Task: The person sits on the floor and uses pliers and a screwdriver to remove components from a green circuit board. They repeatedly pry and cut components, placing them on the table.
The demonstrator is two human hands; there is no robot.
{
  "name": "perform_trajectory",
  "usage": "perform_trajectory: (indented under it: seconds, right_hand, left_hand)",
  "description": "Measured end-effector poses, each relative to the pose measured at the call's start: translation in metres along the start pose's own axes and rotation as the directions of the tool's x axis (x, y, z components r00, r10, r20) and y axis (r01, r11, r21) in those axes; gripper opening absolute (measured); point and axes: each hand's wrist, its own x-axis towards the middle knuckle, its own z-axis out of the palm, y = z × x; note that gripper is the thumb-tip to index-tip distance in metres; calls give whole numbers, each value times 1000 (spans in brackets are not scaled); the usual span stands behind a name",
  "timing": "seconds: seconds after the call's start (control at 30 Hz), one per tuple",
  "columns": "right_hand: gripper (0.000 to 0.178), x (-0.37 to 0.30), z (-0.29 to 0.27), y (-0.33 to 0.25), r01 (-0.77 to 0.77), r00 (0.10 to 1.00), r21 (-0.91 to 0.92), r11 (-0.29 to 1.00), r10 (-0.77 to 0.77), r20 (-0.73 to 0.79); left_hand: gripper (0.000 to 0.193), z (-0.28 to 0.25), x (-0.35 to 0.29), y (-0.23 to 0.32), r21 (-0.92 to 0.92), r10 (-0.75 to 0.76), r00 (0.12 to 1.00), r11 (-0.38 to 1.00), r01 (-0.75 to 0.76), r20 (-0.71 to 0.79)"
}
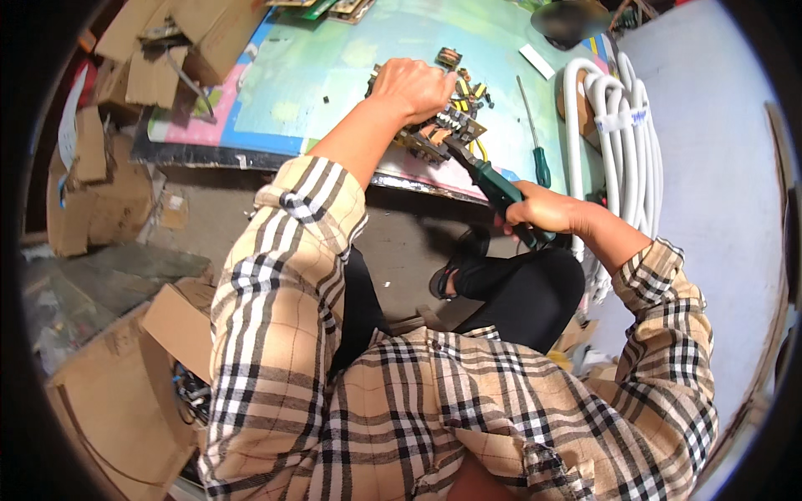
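The circuit board [441, 135] sits by the desk's [280, 108] near edge. The left hand [412, 87] curls over it, fingertips hidden, so I can't tell its grip; the right hand [543, 207] is wrapped around green-handled pliers [494, 181], tips at the board. A screwdriver [542, 167] lies rightward.

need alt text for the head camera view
A person's right hand holds green-handled pliers at a circuit board, with the left hand over it, on a colorful tabletop; a screwdriver and coiled white tubing lie to the right.
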Motion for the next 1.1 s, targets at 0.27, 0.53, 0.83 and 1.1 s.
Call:
perform_trajectory:
  seconds: [0.27,0.53,0.83,1.1]
  right_hand:
    - [43,26,-23,60,-317,734,737,597,-338,589]
    - [22,22,-62,-24,-153,953,-618,772,279,113]
    - [25,41,-74,-35,-301,950,-692,656,267,-160]
    - [32,43,-52,-17,-128,974,-889,440,-115,-197]
  left_hand:
    - [49,12,-19,5,105,287,952,955,-276,-106]
    - [52,21,-22,18,228,179,982,960,-161,-57]
    - [51,13,-25,12,219,111,994,969,-112,17]
    - [20,4,-51,1,160,126,963,973,-167,239]
